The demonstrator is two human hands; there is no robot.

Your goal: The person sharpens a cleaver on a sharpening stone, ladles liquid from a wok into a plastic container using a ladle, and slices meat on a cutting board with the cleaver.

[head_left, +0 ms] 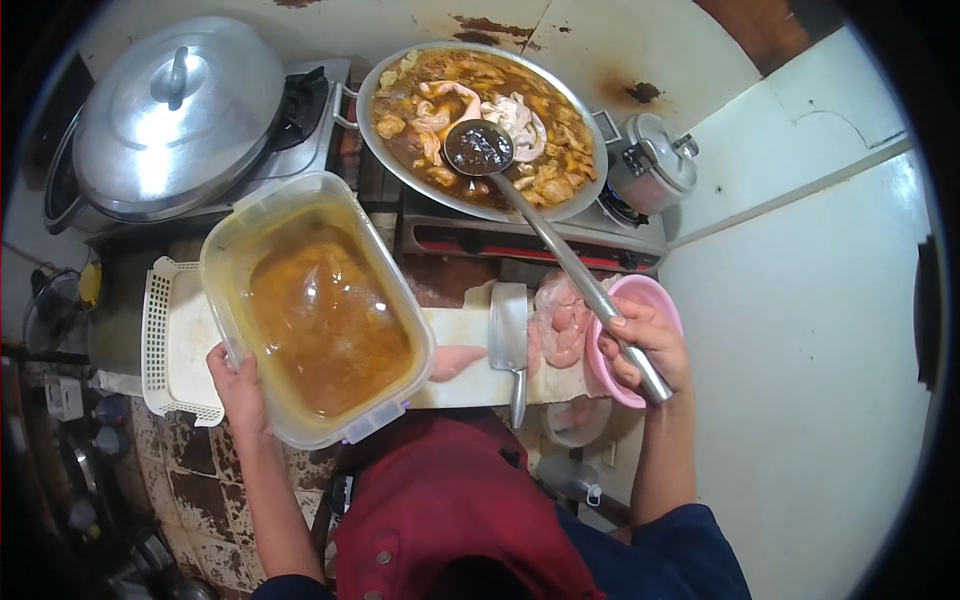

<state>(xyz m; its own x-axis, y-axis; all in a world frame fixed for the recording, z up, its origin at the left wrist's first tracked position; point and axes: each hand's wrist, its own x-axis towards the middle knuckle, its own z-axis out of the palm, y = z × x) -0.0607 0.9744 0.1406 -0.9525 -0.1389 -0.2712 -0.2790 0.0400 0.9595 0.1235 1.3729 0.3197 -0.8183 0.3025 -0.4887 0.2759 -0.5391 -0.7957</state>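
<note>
My left hand (240,393) grips the left side of a clear plastic container (222,300) holding brown liquid. My right hand (645,352) is wrapped round the handle of a long metal ladle (560,250). The ladle's bowl, filled with dark broth, is over a wide metal pan (375,150) of brown broth and meat pieces. Paler meat (515,125) lies in the pan beside the ladle's bowl. Below my right hand is a pink bowl (655,290), partly hidden by that hand.
A cleaver (509,330) and raw meat (458,360) lie on a white board (455,325). More raw meat (562,325) sits beside the pink bowl. A white basket (160,340) is at left, a large lidded pot (180,110) at upper left, and a small lidded pot (655,160) right of the pan.
</note>
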